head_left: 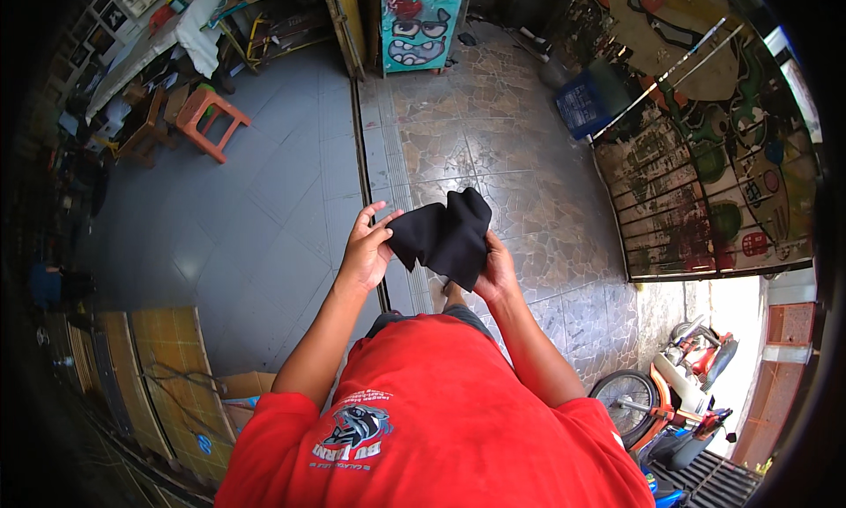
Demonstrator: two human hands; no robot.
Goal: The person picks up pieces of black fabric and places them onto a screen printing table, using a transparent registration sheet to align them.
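Between my two hands, in front of my red shirt, hangs a piece of black cloth point(445, 239), crumpled and folded at its upper right. My left hand point(366, 248) pinches its left corner between thumb and fingers, with the other fingertips raised. At the cloth's right side, my right hand point(496, 268) grips the edge; part of its fingers is hidden behind the fabric. The lower left edge of the cloth shows a notch.
An orange plastic stool point(211, 123) stands at the far left near a cluttered table point(154, 45). A painted turquoise cabinet point(423, 28) is straight ahead. To the right are a blue bin point(582, 105), a painted metal gate point(705, 155) and a motorcycle point(665, 393). Boards point(181, 376) lean at lower left.
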